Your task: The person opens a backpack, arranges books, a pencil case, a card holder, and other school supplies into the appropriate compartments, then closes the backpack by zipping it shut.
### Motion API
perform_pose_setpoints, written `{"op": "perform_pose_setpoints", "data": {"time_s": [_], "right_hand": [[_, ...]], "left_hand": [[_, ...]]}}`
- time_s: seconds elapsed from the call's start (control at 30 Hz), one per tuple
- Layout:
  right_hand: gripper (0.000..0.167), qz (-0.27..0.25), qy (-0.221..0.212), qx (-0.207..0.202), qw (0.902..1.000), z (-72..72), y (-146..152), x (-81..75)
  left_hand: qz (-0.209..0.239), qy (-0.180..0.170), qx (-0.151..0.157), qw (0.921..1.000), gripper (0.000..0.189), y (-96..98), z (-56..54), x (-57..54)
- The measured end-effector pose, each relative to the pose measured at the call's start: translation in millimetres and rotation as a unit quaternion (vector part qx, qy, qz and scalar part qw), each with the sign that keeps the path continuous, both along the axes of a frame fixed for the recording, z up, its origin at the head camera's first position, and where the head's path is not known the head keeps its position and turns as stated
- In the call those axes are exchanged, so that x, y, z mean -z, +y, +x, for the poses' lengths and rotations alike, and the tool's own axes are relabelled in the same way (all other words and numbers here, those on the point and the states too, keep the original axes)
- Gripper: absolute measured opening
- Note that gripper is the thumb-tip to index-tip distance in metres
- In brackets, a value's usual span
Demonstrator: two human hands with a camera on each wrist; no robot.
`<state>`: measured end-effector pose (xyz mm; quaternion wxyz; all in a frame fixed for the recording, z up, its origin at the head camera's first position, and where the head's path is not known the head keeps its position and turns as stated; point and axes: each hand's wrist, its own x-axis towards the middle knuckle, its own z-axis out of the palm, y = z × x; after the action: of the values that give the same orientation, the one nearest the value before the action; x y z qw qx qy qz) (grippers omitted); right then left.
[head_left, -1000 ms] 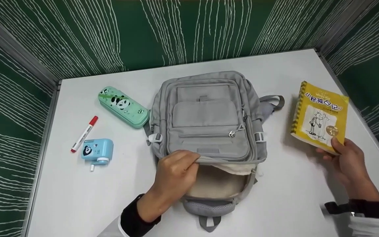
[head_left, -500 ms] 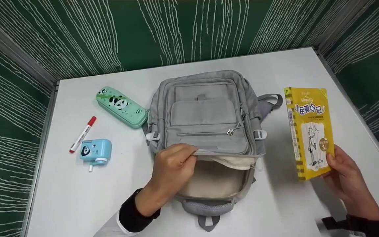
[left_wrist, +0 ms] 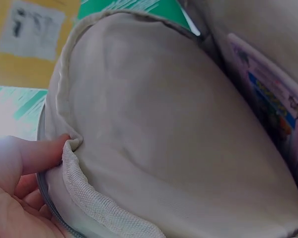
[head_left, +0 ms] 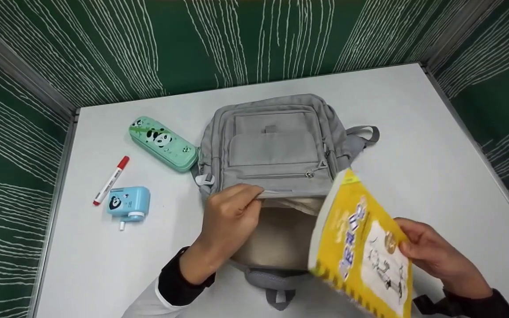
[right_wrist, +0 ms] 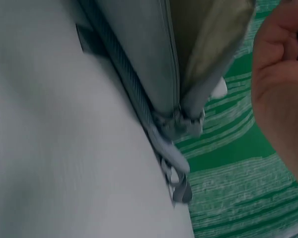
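A grey backpack (head_left: 276, 150) lies on the table, its main compartment gaping toward me. My left hand (head_left: 232, 216) pinches the upper edge of that opening and lifts it; in the left wrist view its thumb (left_wrist: 44, 151) presses on the beige lining (left_wrist: 154, 114). My right hand (head_left: 435, 251) holds a yellow paperback book (head_left: 365, 247) by one long side, thumb on the cover. The book is tilted at the right of the opening and overlaps the backpack's right side. Inside the compartment, a purplish illustrated item (left_wrist: 273, 99) shows in the left wrist view.
Left of the backpack lie a green panda pencil case (head_left: 164, 143), a marker with red ends (head_left: 111, 181) and a light-blue pencil sharpener with a crank (head_left: 129, 203). A strap (head_left: 365, 134) sticks out on the right. Green panels (head_left: 254, 44) border the white table (head_left: 413, 123).
My right hand has brought the book leftward and nearer, turning it until its cover lies slanted beside the opening. The left hand has raised the backpack's edge slightly, widening the opening.
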<state>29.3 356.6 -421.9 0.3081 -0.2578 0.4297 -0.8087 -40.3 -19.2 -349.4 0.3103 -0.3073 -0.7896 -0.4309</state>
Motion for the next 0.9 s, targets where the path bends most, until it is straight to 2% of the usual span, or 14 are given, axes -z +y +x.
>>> {"op": "perform_pose_setpoints", "data": {"time_s": [0.13, 0.27, 0.33, 0.43, 0.53, 0.77, 0.9], "right_hand": [[0.040, 0.043, 0.031, -0.051, 0.9973, -2.5, -20.6, 0.3], [0.040, 0.092, 0.016, -0.082, 0.9922, -6.8, -33.8, 7.1], [0.039, 0.129, 0.002, -0.081, 0.9883, -8.6, -39.5, 11.2], [0.037, 0.199, -0.023, -0.061, 0.9778, -10.3, -47.5, 16.2], [0.036, 0.238, -0.061, -0.031, 0.9687, -11.3, -55.1, 19.6], [0.033, 0.206, -0.084, 0.045, 0.9739, -17.3, -76.5, 23.9], [0.036, 0.189, -0.112, 0.086, 0.9717, -20.1, -87.0, 23.1]], "left_hand": [[0.002, 0.005, -0.002, 1.0000, 0.024, -1.4, -2.8, -5.7], [-0.005, 0.003, -0.005, 1.0000, 0.023, -2.6, -4.5, -9.6], [-0.006, -0.001, -0.005, 1.0000, 0.023, -3.1, -4.5, -10.7], [-0.003, -0.004, 0.001, 1.0000, 0.025, -3.1, -3.7, -10.9], [0.001, -0.007, 0.008, 0.9999, 0.026, -2.9, -2.4, -10.9], [0.016, -0.006, 0.013, 0.9998, 0.027, -4.8, 0.4, -7.3], [0.015, -0.004, 0.011, 0.9998, 0.027, -4.2, 2.2, -5.8]]}}
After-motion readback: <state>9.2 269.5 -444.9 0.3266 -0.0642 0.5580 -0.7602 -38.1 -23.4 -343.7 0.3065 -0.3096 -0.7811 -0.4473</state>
